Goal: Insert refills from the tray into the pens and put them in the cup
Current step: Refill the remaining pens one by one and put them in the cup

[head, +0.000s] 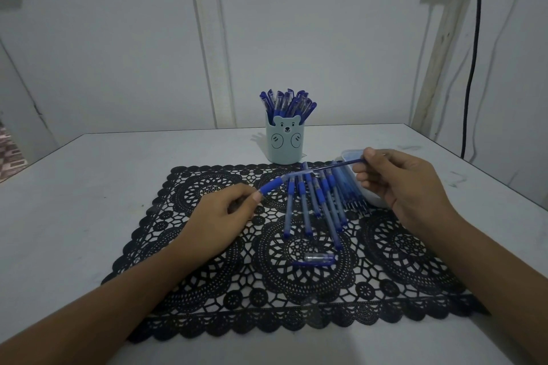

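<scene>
Hands (pixel 225 210) on pen (pixel 296 178); cup (pixel 284 142) seemingly full.

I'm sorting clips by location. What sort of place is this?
Probably a plain home or workroom desk: a white table against bare walls, a black lace placemat, and a bear-faced pen cup.

1. Table (pixel 74 201): pale, flat top, runs back to the wall.
2. Black lace mat (pixel 207 299) lies on it, centre-front, w/ scalloped edges.
3. Cup (pixel 284 144), light blue w/ bear face, stands upright on bare tabletop just behind mat's far edge; full of blue pens.
4. Tray (pixel 348 154), pale plastic, sits at mat's far right corner; partly hidden, so can't tell how much rests on mat vs table.
</scene>
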Tool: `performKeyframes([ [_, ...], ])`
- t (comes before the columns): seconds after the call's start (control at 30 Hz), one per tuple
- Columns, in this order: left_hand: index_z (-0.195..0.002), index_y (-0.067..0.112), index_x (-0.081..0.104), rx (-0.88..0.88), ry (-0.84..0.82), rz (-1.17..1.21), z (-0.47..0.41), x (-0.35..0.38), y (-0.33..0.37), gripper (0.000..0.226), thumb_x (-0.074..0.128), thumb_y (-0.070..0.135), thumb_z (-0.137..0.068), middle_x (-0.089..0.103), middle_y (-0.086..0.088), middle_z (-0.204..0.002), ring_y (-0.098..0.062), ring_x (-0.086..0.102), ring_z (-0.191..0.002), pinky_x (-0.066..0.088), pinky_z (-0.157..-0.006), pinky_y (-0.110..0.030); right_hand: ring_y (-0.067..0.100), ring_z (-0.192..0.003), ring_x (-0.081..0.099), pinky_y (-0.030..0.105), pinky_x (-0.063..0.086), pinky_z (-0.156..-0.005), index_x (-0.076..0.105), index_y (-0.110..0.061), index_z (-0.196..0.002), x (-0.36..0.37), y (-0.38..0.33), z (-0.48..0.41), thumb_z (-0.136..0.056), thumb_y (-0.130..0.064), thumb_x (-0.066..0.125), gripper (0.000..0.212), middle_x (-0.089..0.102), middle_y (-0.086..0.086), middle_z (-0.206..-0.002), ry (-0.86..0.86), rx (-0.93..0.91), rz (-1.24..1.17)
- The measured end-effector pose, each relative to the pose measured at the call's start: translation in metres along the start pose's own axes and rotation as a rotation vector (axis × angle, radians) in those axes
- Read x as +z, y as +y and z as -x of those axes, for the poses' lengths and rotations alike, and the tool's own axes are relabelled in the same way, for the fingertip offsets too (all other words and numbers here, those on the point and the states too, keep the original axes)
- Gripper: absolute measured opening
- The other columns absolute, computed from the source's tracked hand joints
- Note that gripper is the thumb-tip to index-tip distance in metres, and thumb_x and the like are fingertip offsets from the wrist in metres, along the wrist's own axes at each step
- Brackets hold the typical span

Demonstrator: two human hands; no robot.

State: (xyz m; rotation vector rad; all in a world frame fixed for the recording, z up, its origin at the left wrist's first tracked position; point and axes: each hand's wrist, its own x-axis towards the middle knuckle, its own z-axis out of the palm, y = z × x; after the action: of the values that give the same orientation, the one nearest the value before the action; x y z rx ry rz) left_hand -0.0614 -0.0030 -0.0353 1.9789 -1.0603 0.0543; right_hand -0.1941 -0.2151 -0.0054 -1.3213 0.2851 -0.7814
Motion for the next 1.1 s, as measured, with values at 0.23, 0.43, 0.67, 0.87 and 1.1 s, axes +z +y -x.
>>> performKeyframes([
  [0.23,-0.087,0.032,0.06,0.152,-0.029,-0.146,0.002,0.003,-0.002,0.017,0.045,0.038,-0.084,0.061,0.007,-0.067,-0.012,0.053,-0.071,0.041,-0.06,-0.021,0.009,-0.056,0.06,0.017,0.053,-0.057,0.065,-0.005,-0.08,0.004,-0.002,0.006,-0.071,-0.022,0.06,0.02,0.067,0.001,-0.061,-0.106,-0.033,0.071],
  [0.43,-0.091,0.033,0.059,0.225,-0.099,-0.15,0.003,0.004,-0.001,0.018,0.045,0.043,-0.085,0.059,0.014,-0.07,-0.006,0.053,-0.067,0.039,-0.057,-0.012,-0.007,-0.088,0.057,0.001,0.043,-0.072,0.059,-0.039,-0.11,0.023,0.008,0.031,-0.075,-0.049,0.048,0.038,0.064,-0.016,-0.098,-0.407,-0.151,0.637],
  [0.67,-0.085,0.037,0.057,0.172,-0.061,-0.078,0.002,0.003,0.001,0.016,0.054,0.022,-0.09,0.061,0.008,-0.067,-0.015,0.054,-0.068,0.039,-0.055,-0.014,-0.017,-0.077,0.052,0.001,0.04,-0.068,0.034,-0.046,-0.121,0.025,0.005,0.036,-0.08,-0.057,0.028,0.043,0.051,-0.016,-0.097,-0.359,-0.084,0.639],
  [0.87,-0.083,0.037,0.057,0.096,-0.039,-0.043,0.002,0.003,0.004,0.017,0.053,0.023,-0.09,0.059,0.006,-0.064,-0.009,0.052,-0.065,0.039,-0.057,-0.014,-0.002,-0.068,0.055,0.012,0.043,-0.059,0.061,-0.033,-0.095,0.02,0.003,0.035,-0.086,-0.043,0.052,0.016,0.059,-0.017,-0.079,-0.659,-0.201,1.181],
  [1.1,-0.086,0.034,0.059,0.099,-0.046,-0.048,0.002,0.003,0.003,0.013,0.053,0.023,-0.09,0.062,0.003,-0.068,-0.015,0.053,-0.07,0.04,-0.061,-0.021,-0.002,-0.078,0.058,0.009,0.045,-0.072,0.066,-0.027,-0.097,0.025,0.01,0.037,-0.087,-0.028,0.058,0.013,0.064,-0.018,-0.089,-0.683,-0.274,1.214],
])
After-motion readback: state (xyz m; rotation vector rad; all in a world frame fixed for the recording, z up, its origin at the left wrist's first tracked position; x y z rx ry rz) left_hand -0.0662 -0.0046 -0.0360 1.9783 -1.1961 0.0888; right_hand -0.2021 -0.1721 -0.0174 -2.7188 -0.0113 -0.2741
